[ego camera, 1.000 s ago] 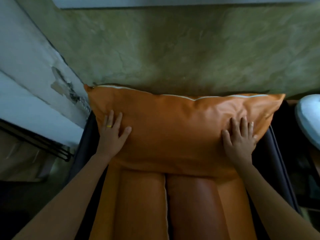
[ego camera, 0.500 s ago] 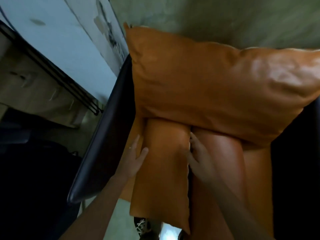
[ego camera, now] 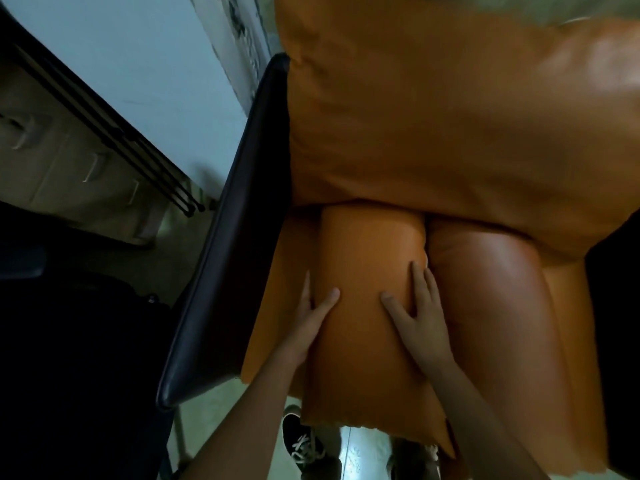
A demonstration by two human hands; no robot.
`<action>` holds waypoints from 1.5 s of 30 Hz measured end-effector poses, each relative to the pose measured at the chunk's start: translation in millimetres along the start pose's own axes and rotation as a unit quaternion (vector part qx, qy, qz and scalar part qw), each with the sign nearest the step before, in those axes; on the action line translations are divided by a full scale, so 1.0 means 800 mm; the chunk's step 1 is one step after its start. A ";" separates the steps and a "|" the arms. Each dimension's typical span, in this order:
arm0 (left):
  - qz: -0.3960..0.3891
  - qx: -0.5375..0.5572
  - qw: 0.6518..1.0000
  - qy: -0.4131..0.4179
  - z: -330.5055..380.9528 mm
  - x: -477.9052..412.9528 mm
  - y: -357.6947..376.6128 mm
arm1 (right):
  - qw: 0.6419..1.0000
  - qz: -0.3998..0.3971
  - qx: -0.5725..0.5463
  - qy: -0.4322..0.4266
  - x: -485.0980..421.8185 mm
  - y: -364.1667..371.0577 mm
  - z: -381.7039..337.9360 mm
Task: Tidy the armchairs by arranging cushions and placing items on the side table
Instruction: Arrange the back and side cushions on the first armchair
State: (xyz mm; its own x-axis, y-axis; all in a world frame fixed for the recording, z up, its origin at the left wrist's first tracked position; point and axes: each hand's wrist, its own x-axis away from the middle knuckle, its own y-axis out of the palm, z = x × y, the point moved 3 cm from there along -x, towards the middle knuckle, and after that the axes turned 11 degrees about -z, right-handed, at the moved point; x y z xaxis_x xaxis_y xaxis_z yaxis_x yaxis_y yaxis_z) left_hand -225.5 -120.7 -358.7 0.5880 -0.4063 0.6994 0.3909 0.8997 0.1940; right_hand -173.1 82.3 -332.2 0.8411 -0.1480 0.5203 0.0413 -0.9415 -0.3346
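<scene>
Between hands, seat cushion (ego camera: pixel 363 268); left hand (ego camera: pixel 311 318), right hand (ego camera: pixel 422 313) grasp its opposite sides

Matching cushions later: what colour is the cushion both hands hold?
Orange; the cushion shows best in head view.
</scene>
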 end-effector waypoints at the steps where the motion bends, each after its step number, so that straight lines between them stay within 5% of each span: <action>1: 0.002 0.000 1.000 0.008 0.000 0.002 0.001 | 1.000 0.004 0.000 0.000 -0.001 0.002 -0.001; 10: 0.035 -0.069 0.997 0.028 0.006 0.082 -0.022 | 0.988 -0.044 -0.146 0.026 0.056 0.055 0.011; 18: 0.159 -0.157 0.974 0.021 -0.005 0.179 -0.069 | 0.957 -0.124 -0.261 0.022 0.093 0.136 -0.005; 25: 0.165 -0.414 0.895 0.033 0.035 0.161 -0.054 | 0.920 -0.115 -0.373 0.040 0.067 0.161 -0.001; 30: 0.216 -0.414 0.882 0.061 0.053 0.129 -0.091 | 0.943 -0.152 -0.297 0.024 -0.005 0.172 -0.031; 36: 0.167 -0.458 0.872 0.044 0.025 0.117 -0.099 | 0.956 -0.191 -0.219 0.043 -0.033 0.178 -0.002; 45: 0.174 -0.354 0.919 0.018 0.008 0.116 -0.110 | 0.974 -0.198 -0.064 -0.085 -0.012 0.167 -0.038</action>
State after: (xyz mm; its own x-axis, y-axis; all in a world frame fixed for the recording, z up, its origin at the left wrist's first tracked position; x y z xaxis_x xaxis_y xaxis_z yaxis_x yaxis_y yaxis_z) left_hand -209.5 -236.5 -306.5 0.7824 -0.1299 0.6091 0.5305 0.6513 -0.5425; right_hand -192.0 -51.2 -358.2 0.8508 0.2768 0.4467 0.3227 -0.9461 -0.0283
